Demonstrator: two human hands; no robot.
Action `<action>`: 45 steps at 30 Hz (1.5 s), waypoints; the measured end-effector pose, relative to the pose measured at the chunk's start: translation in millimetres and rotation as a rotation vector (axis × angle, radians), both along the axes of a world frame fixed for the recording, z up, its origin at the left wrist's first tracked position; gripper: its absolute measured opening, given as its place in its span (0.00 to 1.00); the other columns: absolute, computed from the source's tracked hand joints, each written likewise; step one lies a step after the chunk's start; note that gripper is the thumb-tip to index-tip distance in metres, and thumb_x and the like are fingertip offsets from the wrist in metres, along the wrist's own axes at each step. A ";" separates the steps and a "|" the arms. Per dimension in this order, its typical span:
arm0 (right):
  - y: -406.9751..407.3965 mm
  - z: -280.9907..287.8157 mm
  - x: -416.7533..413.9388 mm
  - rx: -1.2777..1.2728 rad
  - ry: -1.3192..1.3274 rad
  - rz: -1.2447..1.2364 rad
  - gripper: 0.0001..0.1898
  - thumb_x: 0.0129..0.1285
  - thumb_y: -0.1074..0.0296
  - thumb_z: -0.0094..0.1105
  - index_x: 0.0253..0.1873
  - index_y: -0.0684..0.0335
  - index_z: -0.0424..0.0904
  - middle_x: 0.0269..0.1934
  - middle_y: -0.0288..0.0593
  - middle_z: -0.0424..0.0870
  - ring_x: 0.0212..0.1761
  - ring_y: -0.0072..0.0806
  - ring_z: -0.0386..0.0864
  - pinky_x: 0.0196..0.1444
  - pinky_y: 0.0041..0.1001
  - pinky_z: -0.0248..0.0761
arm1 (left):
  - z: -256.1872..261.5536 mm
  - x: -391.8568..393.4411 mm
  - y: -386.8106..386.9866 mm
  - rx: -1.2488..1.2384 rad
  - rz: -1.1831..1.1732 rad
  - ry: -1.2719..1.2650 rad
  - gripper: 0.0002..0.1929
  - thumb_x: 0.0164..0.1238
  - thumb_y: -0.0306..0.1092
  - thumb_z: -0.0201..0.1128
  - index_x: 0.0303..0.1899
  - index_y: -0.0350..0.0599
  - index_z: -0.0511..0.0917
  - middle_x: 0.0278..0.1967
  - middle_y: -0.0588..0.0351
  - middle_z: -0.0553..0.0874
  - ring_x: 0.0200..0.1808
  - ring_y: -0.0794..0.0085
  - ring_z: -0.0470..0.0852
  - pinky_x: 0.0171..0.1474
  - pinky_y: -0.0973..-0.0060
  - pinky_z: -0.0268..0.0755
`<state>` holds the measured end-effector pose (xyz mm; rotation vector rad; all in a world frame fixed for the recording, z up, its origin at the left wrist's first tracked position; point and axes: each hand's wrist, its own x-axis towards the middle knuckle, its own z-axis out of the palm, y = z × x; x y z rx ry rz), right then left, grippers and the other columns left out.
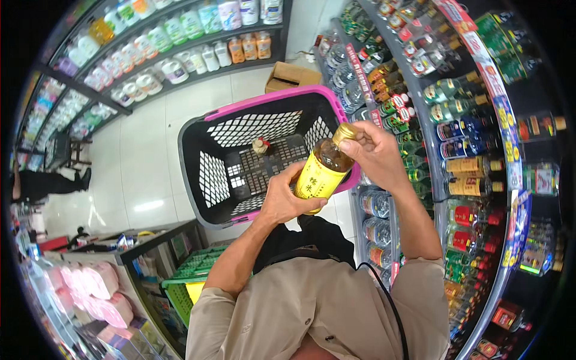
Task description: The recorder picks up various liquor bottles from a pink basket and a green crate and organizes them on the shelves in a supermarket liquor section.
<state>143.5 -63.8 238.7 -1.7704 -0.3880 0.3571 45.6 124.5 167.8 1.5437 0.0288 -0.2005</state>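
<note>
A glass bottle (320, 173) with a yellow label and a gold cap is held tilted in front of me, over the near right part of a shopping basket. My left hand (290, 195) wraps round its lower body. The thumb and fingers of my right hand (371, 150) pinch the gold cap. Below the bottle is the black plastic basket (190, 166) with a magenta rim and lattice walls. Inside it, by the far wall, stands a small pale bottle (260, 146) with something red on it. How the basket is supported cannot be seen.
Shelves of bottles (468, 164) curve along the right, with large clear jugs (375, 203) lower down. A cardboard box (292, 77) lies beyond the basket. Detergent shelves (180, 67) line the far left. Green crates (193, 270) and a display unit are at near left; a person (49, 182) stands farther left.
</note>
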 end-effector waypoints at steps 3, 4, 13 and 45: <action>-11.5 8.6 -14.1 -0.032 0.022 -0.027 0.20 0.64 0.62 0.67 0.55 0.68 0.76 0.44 0.41 0.83 0.46 0.21 0.79 0.49 0.24 0.73 | 4.3 2.9 -4.7 -0.023 -0.018 -0.008 0.38 0.42 0.35 0.80 0.59 0.35 0.74 0.49 0.51 0.84 0.51 0.71 0.81 0.58 0.71 0.72; -13.0 7.1 -18.1 0.051 0.045 -0.035 0.22 0.63 0.62 0.67 0.57 0.68 0.75 0.46 0.43 0.82 0.50 0.23 0.78 0.52 0.26 0.72 | 5.9 4.6 -7.5 -0.018 -0.041 -0.016 0.38 0.42 0.35 0.80 0.59 0.35 0.74 0.49 0.51 0.84 0.51 0.71 0.81 0.58 0.71 0.72; -45.7 -14.7 -72.4 0.076 -0.139 -0.298 0.45 0.53 0.62 0.76 0.71 0.67 0.56 0.62 0.45 0.69 0.66 0.30 0.66 0.68 0.33 0.60 | 6.7 20.0 -62.2 0.142 -0.163 -0.202 0.32 0.44 0.36 0.79 0.53 0.36 0.77 0.43 0.52 0.85 0.43 0.72 0.83 0.50 0.71 0.76; -330.1 21.9 -553.8 -0.253 -0.349 -1.549 0.51 0.47 0.55 0.79 0.70 0.68 0.53 0.63 0.57 0.68 0.65 0.53 0.69 0.66 0.38 0.64 | -4.3 -311.3 -475.7 -0.146 -0.916 -0.704 0.41 0.41 0.37 0.82 0.58 0.35 0.70 0.52 0.44 0.80 0.52 0.58 0.80 0.57 0.63 0.70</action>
